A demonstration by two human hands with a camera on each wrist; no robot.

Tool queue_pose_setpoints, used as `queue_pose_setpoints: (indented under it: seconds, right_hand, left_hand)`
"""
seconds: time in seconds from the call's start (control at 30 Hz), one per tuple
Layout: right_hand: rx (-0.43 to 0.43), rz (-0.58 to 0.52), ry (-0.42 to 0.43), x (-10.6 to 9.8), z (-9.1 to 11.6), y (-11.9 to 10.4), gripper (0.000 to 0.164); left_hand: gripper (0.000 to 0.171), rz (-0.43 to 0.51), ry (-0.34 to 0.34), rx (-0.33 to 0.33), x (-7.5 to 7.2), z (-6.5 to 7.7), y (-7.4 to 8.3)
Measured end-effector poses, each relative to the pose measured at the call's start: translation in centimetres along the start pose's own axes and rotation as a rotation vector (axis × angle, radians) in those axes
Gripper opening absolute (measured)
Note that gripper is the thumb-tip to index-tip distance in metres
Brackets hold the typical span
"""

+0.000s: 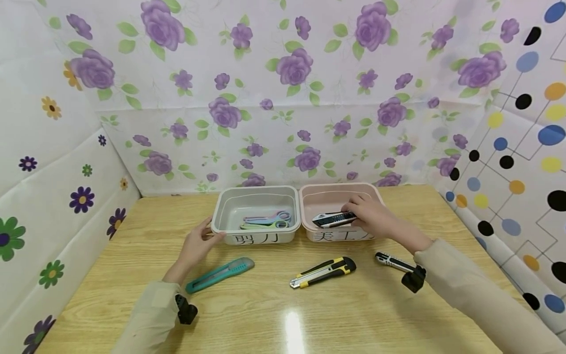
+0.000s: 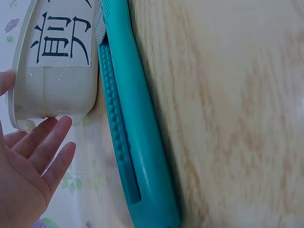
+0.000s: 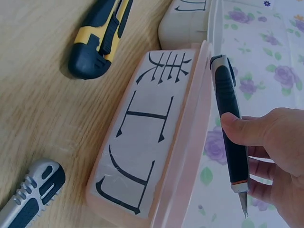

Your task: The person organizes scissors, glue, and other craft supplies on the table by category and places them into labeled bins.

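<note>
My right hand (image 1: 373, 216) pinches a black and silver utility knife (image 1: 333, 219) over the pink bin (image 1: 342, 188). In the right wrist view the thumb lies on the black grip of the utility knife (image 3: 228, 104), and a pointed metal tip sticks out at its lower end. My left hand (image 1: 197, 244) rests at the left front corner of the off-white bin (image 1: 258, 191), its thumb at the front rim and fingers along the side. Inside that bin lie scissors with purple-blue (image 1: 265, 219) and green (image 1: 264, 226) parts. A teal utility knife (image 1: 219, 275) lies beside the left hand.
A yellow and black utility knife (image 1: 325, 272) lies in front of the bins. Partly under the right forearm is a silver and black utility knife (image 1: 393, 261). Both bins carry white labels with black characters. A flowered cloth (image 1: 265, 123) hangs behind the wooden table (image 1: 247, 319).
</note>
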State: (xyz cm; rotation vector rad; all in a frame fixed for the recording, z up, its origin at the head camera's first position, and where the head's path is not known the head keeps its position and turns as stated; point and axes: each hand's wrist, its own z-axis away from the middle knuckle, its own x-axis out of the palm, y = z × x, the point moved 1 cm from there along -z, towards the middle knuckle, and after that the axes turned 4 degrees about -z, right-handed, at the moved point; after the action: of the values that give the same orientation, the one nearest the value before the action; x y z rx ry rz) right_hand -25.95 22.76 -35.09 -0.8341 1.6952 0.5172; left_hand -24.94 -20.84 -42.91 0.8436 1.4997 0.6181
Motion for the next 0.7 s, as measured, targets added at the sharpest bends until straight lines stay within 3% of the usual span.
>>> queue_pose_setpoints:
  seconds: [0.13,0.43,0.7]
  right_hand:
    - [0.031,-0.005,-0.019,0.0,-0.2,0.4,0.032]
    - [0.018,0.008,0.028,0.7,-0.2,1.7,0.031]
    - [0.067,0.001,-0.011,1.0,-0.8,1.9,0.029]
  left_hand:
    - [0.068,0.004,0.0,0.002,0.0,0.0,0.2]
    - [0.069,0.004,0.004,-0.002,-0.1,0.0,0.3]
    - [0.068,-0.002,0.007,0.001,0.0,-0.1,0.0]
